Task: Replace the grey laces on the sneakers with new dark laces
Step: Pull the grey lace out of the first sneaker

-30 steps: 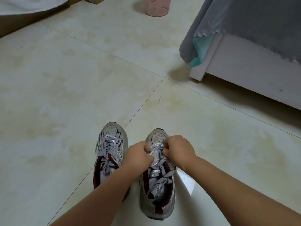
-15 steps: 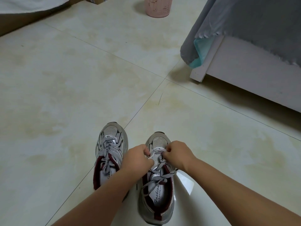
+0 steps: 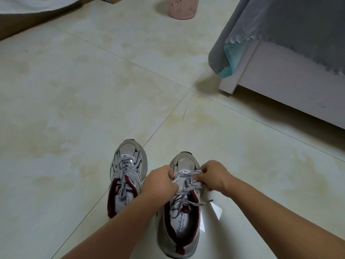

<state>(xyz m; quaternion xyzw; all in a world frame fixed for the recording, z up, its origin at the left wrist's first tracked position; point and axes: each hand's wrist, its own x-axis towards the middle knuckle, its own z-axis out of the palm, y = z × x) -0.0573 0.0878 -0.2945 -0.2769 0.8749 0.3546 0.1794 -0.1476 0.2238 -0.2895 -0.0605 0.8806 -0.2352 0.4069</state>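
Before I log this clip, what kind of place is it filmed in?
Most likely a bedroom at home. A white bed frame draped with a grey cover stands on the tiled floor, and a small pink bin sits near the far wall. The sneakers are on the bare floor.

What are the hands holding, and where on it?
Both the left hand and right hand pinch the grey lace of the right sneaker, at its lowest rows near the toe.

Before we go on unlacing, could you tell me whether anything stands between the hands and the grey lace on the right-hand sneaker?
Nothing visible: the left hand and right hand already pinch the grey lace.
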